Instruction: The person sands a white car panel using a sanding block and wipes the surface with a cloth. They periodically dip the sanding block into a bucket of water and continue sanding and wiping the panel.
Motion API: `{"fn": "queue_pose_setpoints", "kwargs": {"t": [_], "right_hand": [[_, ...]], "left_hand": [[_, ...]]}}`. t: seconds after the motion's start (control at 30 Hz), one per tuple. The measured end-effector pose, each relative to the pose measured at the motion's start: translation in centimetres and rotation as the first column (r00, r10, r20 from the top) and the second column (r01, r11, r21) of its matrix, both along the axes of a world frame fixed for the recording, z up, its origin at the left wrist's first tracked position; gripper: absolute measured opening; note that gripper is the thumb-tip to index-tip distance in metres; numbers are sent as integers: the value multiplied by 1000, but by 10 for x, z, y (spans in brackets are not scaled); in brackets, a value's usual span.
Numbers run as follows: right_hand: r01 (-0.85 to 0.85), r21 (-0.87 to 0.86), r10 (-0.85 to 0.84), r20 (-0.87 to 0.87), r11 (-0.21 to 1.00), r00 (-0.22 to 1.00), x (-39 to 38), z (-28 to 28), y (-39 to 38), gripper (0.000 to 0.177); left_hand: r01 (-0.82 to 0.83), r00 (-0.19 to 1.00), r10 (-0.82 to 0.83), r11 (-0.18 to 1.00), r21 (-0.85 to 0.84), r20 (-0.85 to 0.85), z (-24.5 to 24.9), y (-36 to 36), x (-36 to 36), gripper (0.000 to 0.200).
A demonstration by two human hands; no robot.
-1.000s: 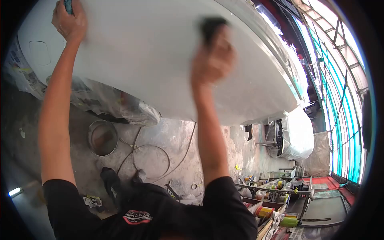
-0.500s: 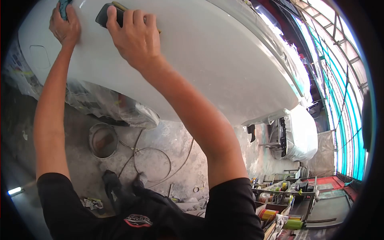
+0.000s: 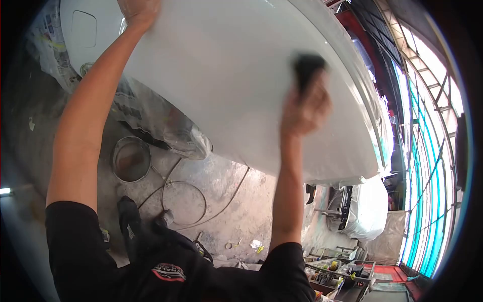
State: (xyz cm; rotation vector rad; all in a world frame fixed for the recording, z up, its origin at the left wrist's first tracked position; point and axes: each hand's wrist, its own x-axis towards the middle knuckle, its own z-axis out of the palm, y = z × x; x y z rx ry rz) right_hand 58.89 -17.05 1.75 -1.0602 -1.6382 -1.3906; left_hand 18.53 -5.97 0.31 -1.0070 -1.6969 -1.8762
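Note:
A broad pale-grey car body panel (image 3: 226, 95) fills the upper middle of the head view. My right hand (image 3: 309, 108), smeared by motion, is closed round a black sanding block (image 3: 308, 65) over the right part of the panel. My left hand (image 3: 141, 11) is at the top edge, by the panel's left part. Its fingers are cut off by the frame, so whatever it holds is hidden.
Plastic sheeting (image 3: 171, 121) and newspaper cover the wheel area below. A bucket (image 3: 131, 158) and a looped hose (image 3: 183, 201) lie on the concrete floor by my feet. A wrapped car part (image 3: 370, 209) and a cluttered tool cart (image 3: 332, 274) stand at right.
My right hand has swept right across the panel with the sanding block. My left hand has shifted right and up; the blue-green pad it held earlier is out of sight.

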Motion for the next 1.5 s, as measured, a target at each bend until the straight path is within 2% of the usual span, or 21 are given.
{"fn": "queue_pose_setpoints", "kwargs": {"t": [0.07, 0.1, 0.17, 0.2, 0.3, 0.33, 0.43, 0.53, 0.6, 0.67, 0.7, 0.8, 0.87, 0.9, 1.0, 1.1, 1.17, 1.23, 1.33, 1.4, 1.5], "right_hand": [[-47, -96, 59, 134, 994, 989, -103, -21, 28, 58], [-169, -237, 213, 176, 957, 961, -148, -18, 25, 55], [-240, -199, 264, 105, 950, 959, -186, -8, 24, 57], [-231, -254, 270, 132, 939, 954, -172, -9, 20, 58], [-168, -394, 253, 175, 904, 951, -79, -15, 0, 58], [-160, -211, 200, 181, 964, 963, -33, -29, -3, 54], [22, -84, -6, 186, 996, 983, 112, -72, -47, 26], [1, -75, 14, 198, 997, 980, 95, -71, -41, 42], [-155, -198, 194, 194, 968, 962, 0, -34, -13, 38], [-235, -269, 294, 208, 934, 933, -98, -6, 12, 54], [-262, -169, 295, 211, 950, 932, -137, -3, 26, 55], [-147, -419, 249, 201, 896, 947, -129, 9, 16, 83], [-175, -208, 197, 87, 962, 977, -65, 8, 3, 54], [-122, -74, 130, 111, 990, 985, -17, -2, 4, 54], [-65, 22, 66, -83, 998, 994, 60, -18, -26, 64], [-84, 68, 86, -26, 994, 996, -14, -3, 1, 70], [-41, -61, 41, 1, 997, 999, -108, 9, 26, 66], [-191, -170, 204, 58, 967, 977, -182, 29, 38, 55], [-274, -157, 289, 85, 949, 953, -168, 40, 38, 54], [78, -120, -75, 34, 990, 997, -89, 36, 30, 72], [122, -38, -128, -273, 992, 953, 62, 29, -12, 78]], "left_hand": [[-12, 998, 14, 999, 31, -59, -5, 7, -5, 57], [6, 998, -4, 999, 37, -59, -6, 6, -3, 57], [37, 999, -35, 998, 60, -36, -2, 2, -3, 57], [27, 991, -18, 997, 65, -133, -3, 2, -8, 58], [25, 1000, -25, 1000, 3, -17, 0, -1, 0, 58], [20, 999, -20, 1000, 2, -25, -2, -3, -3, 58], [17, 1000, -16, 1000, 27, -19, 3, 4, -3, 58], [9, 1000, -9, 1000, 1, 20, 0, 1, 4, 58], [5, 999, -4, 1000, -1, 37, 3, -1, 2, 58], [46, 995, -41, 998, 52, -93, -4, 1, -2, 54], [58, 987, -44, 994, 89, -153, -2, 3, -5, 53], [120, 988, -116, 992, 40, -101, 0, 0, -2, 61], [287, 957, -285, 956, 55, -44, 6, -14, 2, 64], [365, 931, -365, 928, 76, -21, 12, -17, 2, 66], [290, 957, -288, 956, -40, 44, 14, -15, 1, 69], [71, 997, -72, 997, 30, 12, 0, -1, 6, 60], [116, 988, -96, 980, 164, -122, 5, -1, -7, 55], [135, 976, -92, 967, 215, -196, 6, -4, -10, 54], [120, 976, -76, 970, 209, -206, 9, -6, -2, 52], [102, 979, -59, 971, 214, -197, 13, -11, 1, 49], [57, 991, -37, 986, 156, -126, 13, -11, 7, 52]]}}
